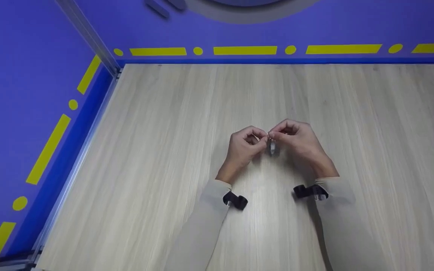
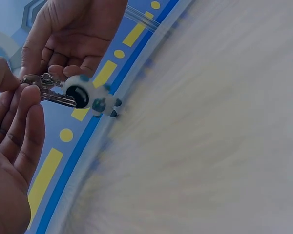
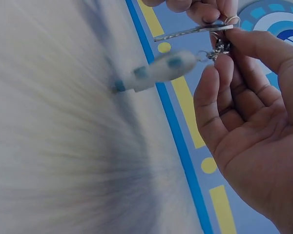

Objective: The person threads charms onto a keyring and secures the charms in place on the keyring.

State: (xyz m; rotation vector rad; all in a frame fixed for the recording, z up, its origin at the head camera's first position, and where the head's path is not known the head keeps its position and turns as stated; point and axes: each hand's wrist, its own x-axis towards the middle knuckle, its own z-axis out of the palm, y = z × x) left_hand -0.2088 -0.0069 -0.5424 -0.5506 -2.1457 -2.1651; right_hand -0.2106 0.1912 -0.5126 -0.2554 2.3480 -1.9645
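Note:
My left hand (image 1: 242, 147) and right hand (image 1: 300, 140) meet fingertip to fingertip above the table. Between them the left hand pinches a thin metal key ring (image 3: 233, 20). The right thumb and fingertips pinch the same ring, close to the head of a silver key (image 3: 193, 31). In the left wrist view the toothed blade of the key points away from the fingers. A small white astronaut figure (image 2: 95, 97) with teal patches and a dark visor hangs from a short chain (image 3: 217, 48) beside the key. Fingertips partly hide the ring.
The wood-grain table (image 1: 156, 150) spreads out on all sides of the hands. Blue panels (image 1: 239, 34) with yellow dashes and dots stand along its back and left edges. A black wrist camera (image 1: 236, 200) is strapped over each sleeve.

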